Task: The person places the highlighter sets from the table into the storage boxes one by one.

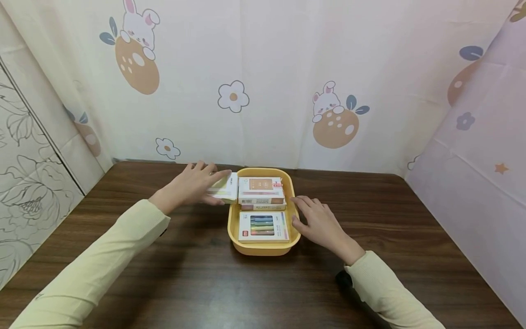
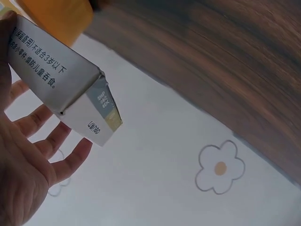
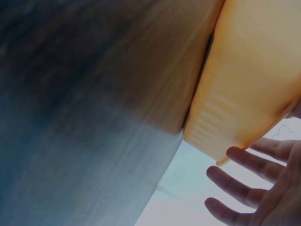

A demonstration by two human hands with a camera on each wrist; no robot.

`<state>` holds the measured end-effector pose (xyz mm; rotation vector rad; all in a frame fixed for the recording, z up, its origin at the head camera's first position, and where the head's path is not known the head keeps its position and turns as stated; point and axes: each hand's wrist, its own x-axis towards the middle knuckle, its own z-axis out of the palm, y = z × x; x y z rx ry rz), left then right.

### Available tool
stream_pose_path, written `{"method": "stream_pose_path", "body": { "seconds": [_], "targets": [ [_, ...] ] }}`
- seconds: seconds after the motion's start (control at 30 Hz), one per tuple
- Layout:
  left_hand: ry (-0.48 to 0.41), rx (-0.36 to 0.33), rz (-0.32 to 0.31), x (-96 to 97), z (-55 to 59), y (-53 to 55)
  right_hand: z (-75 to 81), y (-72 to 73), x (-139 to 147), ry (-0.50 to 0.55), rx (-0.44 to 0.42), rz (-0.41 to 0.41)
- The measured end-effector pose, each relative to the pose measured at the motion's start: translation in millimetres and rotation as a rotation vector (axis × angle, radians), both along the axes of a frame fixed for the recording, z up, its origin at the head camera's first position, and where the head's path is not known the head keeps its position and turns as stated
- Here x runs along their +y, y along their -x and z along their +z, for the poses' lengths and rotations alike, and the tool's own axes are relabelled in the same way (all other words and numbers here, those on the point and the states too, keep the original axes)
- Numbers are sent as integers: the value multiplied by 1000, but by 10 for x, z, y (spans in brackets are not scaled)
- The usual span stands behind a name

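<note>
My left hand [image 1: 193, 185] grips a white cardboard box [image 2: 61, 70] with a yellow-green panel and printed text, thumb on one side and fingers on the other. In the head view that box overlaps the left rim of a yellow plastic basket [image 1: 263, 250]. At the basket's right rim, my right hand [image 1: 320, 224] has its fingers spread and extended, fingertips right at the edge. Inside the basket, a white and brown box [image 1: 260, 189] lies on top of another box [image 1: 263, 207]. Nearer me in the basket is a flat white box [image 1: 244, 226] with a window showing coloured sticks.
The basket stands on a dark wood-grain table [image 1: 197, 283]. Behind it hangs a pale curtain [image 1: 271, 128] printed with rabbits and flowers, close to the table's back edge. More printed cloth [image 1: 472, 160] hangs along the right side.
</note>
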<state>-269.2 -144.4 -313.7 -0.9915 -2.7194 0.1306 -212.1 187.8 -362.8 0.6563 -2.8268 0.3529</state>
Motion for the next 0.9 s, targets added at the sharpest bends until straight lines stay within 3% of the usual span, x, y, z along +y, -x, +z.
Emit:
{"method": "stream_pose_path", "body": {
  "seconds": [0.17,0.6,0.9],
  "targets": [
    [-3,7,-15,117,-14,-38,-1,5,-1,-3,0,1],
    [78,-63,-7,512,-2,-182,-14,6,-3,-4,0,-5],
    [127,-23,-60,769,-18,-271,-8,0,-4,-8,7,-4]
  ]
}}
